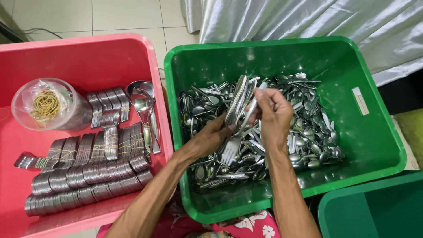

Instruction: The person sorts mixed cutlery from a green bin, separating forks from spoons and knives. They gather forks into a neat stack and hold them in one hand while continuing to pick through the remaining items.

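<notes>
A stack of shiny steel forks (235, 115) is gripped by the left hand (211, 137) above a green plastic crate (379, 145) of loose cutlery, while a single steel fork (254, 103) is pinched by the right hand (274, 115).

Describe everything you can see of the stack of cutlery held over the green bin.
The stack of cutlery is a tight bundle of shiny metal pieces, nested flat against one another. It stands nearly upright, leaning a little to the right, above the loose cutlery in the green bin. The left hand grips it from below; the right hand is against its right side, holding a single thin piece. Fork tines stick out beneath the hands. Whether the stack is all forks cannot be told.
</notes>
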